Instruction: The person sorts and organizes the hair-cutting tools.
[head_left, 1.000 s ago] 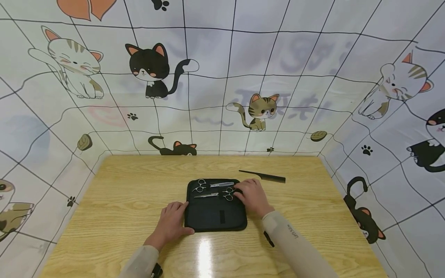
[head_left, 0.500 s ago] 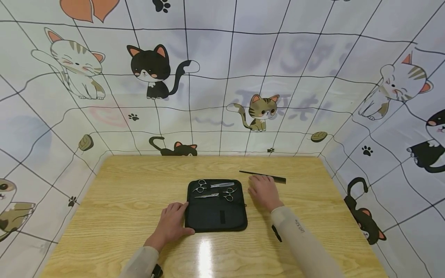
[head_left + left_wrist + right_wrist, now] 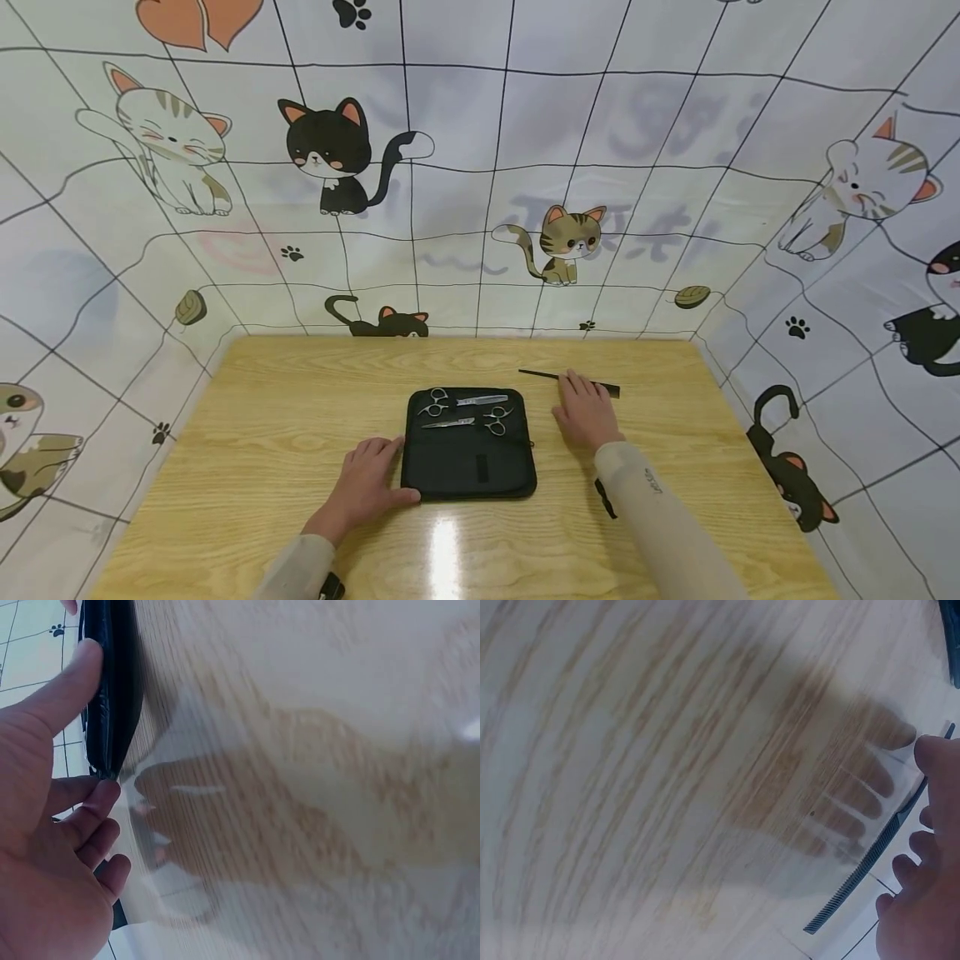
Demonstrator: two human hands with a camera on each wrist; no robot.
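Note:
A black zip case [image 3: 450, 467] lies opened flat on the wooden table, with two pairs of silver scissors [image 3: 480, 401] side by side in its upper half. My left hand [image 3: 362, 485] rests at the case's near left corner, fingers along the left edge and thumb at the front. The left wrist view shows that thumb and fingertips against the case [image 3: 112, 682]. Right of the case, my right hand [image 3: 587, 417] reaches over a black rat-tail comb [image 3: 537, 372], hiding its middle. From the right wrist, the fingers lie beside the comb [image 3: 874, 851], thumb tip near its thin tail.
The wooden table [image 3: 300, 383] ends at a fabric backdrop [image 3: 450, 192] printed with cats and grid lines, which also rises on both sides. A glare spot shines on the tabletop in front of the case. Both forearms wear light sleeves [image 3: 660, 517].
My right hand has left the scissors' finger rings at the case's right side and moved right and away from me onto the comb. My left hand stays at the case corner.

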